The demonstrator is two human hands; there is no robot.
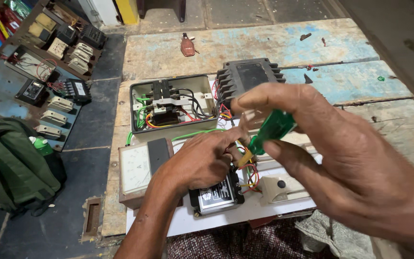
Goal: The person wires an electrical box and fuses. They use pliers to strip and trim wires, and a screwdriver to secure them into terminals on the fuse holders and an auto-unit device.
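right hand (331, 158) gripping green screwdriver (270, 130), left hand (202, 160) on wires (249, 169)

The screwdriver (270, 130) has a clear green handle. The wires (248, 171) are red, yellow and green. The open box (172, 106) is cream inside, the cover (247, 79) dark grey. The table (274, 45) shows worn blue paint. The bag (10, 165) is olive green.

Soft even light, blurred foreground
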